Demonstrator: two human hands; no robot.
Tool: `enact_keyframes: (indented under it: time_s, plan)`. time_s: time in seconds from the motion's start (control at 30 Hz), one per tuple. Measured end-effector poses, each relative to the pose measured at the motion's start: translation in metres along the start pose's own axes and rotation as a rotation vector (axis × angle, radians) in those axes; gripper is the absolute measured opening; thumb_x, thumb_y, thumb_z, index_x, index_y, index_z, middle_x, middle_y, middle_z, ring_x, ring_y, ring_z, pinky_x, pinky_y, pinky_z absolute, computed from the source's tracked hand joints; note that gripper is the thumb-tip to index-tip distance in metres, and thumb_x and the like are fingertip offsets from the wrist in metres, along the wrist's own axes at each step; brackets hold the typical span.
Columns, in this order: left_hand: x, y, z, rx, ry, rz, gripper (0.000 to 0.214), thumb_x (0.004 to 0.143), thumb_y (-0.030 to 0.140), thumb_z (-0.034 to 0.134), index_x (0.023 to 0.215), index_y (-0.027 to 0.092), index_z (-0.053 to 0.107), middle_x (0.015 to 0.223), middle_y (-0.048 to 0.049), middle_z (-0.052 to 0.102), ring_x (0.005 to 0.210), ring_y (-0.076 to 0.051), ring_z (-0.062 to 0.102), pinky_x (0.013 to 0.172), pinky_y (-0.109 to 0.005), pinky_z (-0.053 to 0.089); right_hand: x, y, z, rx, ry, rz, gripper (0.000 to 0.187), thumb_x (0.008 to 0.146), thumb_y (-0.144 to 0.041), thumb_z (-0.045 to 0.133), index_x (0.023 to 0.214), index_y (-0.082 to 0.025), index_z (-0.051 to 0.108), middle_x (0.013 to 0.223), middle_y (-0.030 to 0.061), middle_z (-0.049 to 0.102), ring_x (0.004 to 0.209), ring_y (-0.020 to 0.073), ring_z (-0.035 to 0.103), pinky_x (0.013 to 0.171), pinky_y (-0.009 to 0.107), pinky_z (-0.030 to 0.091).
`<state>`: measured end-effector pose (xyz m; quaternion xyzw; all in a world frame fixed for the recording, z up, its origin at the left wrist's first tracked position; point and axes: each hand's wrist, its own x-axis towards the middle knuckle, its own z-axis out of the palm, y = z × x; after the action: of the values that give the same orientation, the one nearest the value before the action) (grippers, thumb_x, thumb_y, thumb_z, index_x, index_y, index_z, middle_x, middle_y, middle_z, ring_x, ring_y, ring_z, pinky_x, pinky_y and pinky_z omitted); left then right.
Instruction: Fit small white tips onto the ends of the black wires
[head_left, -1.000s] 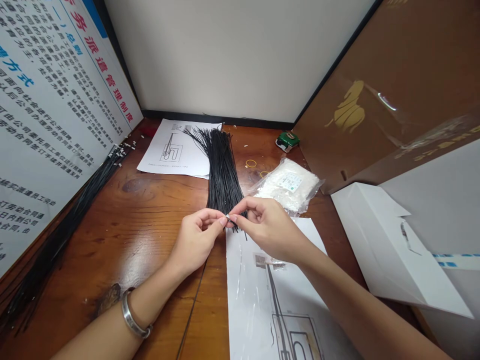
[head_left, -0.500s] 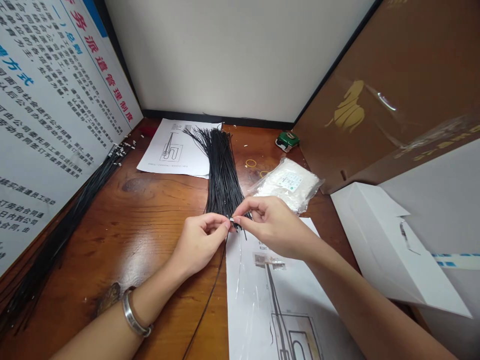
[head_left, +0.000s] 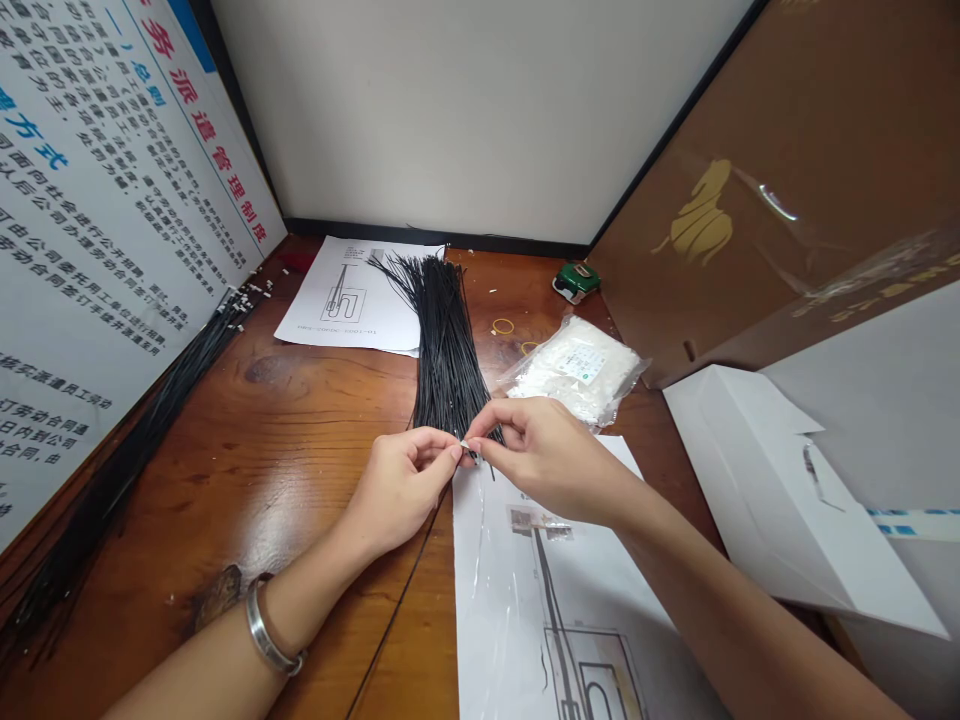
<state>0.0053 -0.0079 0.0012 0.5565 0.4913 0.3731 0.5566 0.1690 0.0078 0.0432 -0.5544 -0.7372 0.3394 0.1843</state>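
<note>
My left hand [head_left: 412, 485] pinches a thin black wire [head_left: 401, 608] that trails down toward the front of the table. At the wire's upper end, a small white connector [head_left: 465, 446] sits between the fingertips of both hands. The thumb and forefinger of my right hand [head_left: 544, 450] are closed on that connector. Just behind my hands lies a thick bundle of black wires [head_left: 448, 350], its near ends partly covered by my fingers. A printed drawing sheet [head_left: 499, 620] lies beneath my right hand and forearm.
Wires with white ends [head_left: 161, 405] lie along the left panel. A clear bag of white parts [head_left: 577, 370], a green tape measure [head_left: 576, 281] and yellow rubber bands [head_left: 502, 326] are at the back right. Another drawing [head_left: 307, 310] lies behind. A white folded box [head_left: 780, 500] stands right.
The trailing part of the wire has swung a little to the left and lies straighter. Both hands stay pinched together at nearly the same spot.
</note>
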Motion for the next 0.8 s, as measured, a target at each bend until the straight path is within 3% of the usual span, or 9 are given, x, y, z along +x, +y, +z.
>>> enact_keyframes:
  time_s: [0.4, 0.57, 0.8]
  plan:
    - [0.0031, -0.0024, -0.0028, -0.086, 0.03, 0.021, 0.017, 0.081, 0.03, 0.06, 0.075, 0.015, 0.065, 0.069, -0.0033, 0.069, 0.058, -0.012, 0.059, 0.055, -0.022, 0.045, -0.0003, 0.0009, -0.0021, -0.063, 0.064, -0.105, 0.016, 0.081, -0.023, 0.057, 0.075, -0.02, 0.072, 0.055, -0.0022, 0.054, 0.047, 0.0099, 0.038, 0.047, 0.026, 0.029]
    - [0.0027, -0.0024, -0.0033, -0.096, 0.015, 0.025, 0.013, 0.078, 0.029, 0.063, 0.077, 0.016, 0.064, 0.068, -0.003, 0.069, 0.057, -0.011, 0.058, 0.054, -0.022, 0.044, 0.0007, 0.0009, 0.0013, -0.146, 0.082, -0.163, 0.019, 0.083, -0.022, 0.055, 0.075, -0.02, 0.072, 0.053, -0.002, 0.053, 0.047, 0.0107, 0.04, 0.05, 0.027, 0.03]
    - [0.0015, -0.0041, -0.0024, -0.065, -0.005, 0.001, 0.018, 0.083, 0.031, 0.057, 0.081, 0.015, 0.066, 0.073, -0.0051, 0.071, 0.048, -0.009, 0.051, 0.048, -0.022, 0.04, 0.0008, 0.0031, -0.0018, -0.243, 0.133, -0.202, 0.017, 0.083, -0.021, 0.055, 0.075, -0.02, 0.07, 0.065, 0.0012, 0.064, 0.054, 0.0138, 0.05, 0.055, 0.029, 0.034]
